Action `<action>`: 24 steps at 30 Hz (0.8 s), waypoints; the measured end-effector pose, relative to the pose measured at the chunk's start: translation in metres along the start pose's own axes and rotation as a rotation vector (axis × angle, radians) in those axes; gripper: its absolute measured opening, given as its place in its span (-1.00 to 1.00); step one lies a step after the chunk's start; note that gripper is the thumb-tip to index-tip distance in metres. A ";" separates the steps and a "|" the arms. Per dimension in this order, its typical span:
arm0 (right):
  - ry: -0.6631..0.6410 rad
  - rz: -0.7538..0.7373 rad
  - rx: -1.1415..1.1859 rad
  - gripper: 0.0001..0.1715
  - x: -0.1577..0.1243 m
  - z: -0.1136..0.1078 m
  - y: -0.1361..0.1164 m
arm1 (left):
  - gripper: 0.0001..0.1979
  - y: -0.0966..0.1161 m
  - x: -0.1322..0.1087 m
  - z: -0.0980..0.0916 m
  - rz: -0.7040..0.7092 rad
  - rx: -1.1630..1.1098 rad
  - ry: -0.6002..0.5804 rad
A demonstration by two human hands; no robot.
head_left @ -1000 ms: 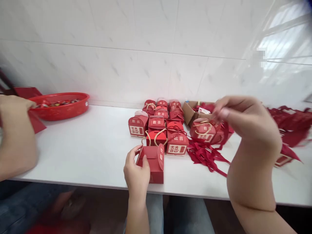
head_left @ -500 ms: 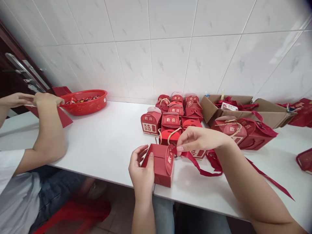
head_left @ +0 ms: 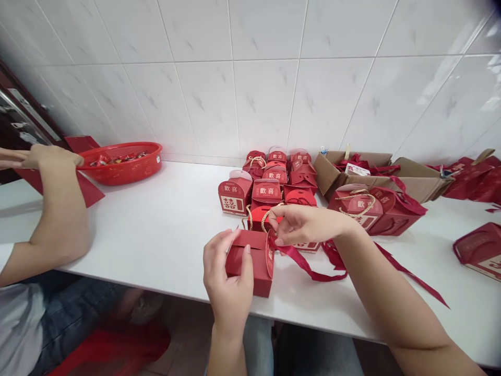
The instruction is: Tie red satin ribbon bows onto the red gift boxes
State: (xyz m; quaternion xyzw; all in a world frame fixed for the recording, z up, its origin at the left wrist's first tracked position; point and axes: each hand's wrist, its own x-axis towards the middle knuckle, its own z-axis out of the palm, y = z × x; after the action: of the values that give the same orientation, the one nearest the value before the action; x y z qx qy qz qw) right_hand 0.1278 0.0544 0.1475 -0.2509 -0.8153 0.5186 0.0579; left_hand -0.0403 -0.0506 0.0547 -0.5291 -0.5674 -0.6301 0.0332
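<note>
A red box (head_left: 261,271) lies on its side near the front edge of the white table. My left hand (head_left: 229,271) grips its left part, thumb on the upper face and fingers behind. At the box's right end, beside the rounded flap, my right hand (head_left: 291,225) pinches a dark red ribbon (head_left: 307,267). The ribbon's loose length trails right across the table, partly hidden under my right forearm. Just behind my hands stand several closed red boxes (head_left: 266,192), some with twisted gold cord handles.
Cardboard boxes (head_left: 420,180) with red ribbons stand at the back right, larger red boxes (head_left: 395,211) before them. Another red box (head_left: 481,250) lies far right. At left, a red basket (head_left: 133,169) of wrapped sweets sits near another person's arm (head_left: 64,209) and red card.
The view has shifted slightly right. My left fingers have moved further over the far edge of the box. My right fingers have curled in closer to the flap, still on the ribbon.
</note>
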 end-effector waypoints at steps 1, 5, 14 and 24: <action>0.008 0.022 -0.015 -0.79 -0.001 0.000 0.000 | -0.72 -0.001 0.000 -0.001 0.057 0.027 -0.026; 0.040 0.072 -0.055 -0.76 -0.003 0.001 0.001 | -0.77 -0.002 0.002 -0.002 0.105 0.055 -0.069; 0.131 0.084 -0.115 -0.65 -0.005 -0.002 -0.002 | -0.78 -0.002 0.000 0.001 0.112 0.079 -0.098; 0.025 -0.015 -0.176 -0.57 -0.009 -0.003 -0.006 | -0.78 0.009 -0.006 0.005 0.155 0.156 -0.198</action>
State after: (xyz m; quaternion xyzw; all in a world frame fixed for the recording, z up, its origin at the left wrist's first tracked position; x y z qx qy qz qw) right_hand 0.1351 0.0504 0.1552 -0.2552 -0.8589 0.4412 0.0497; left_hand -0.0283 -0.0535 0.0557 -0.6268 -0.5726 -0.5243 0.0665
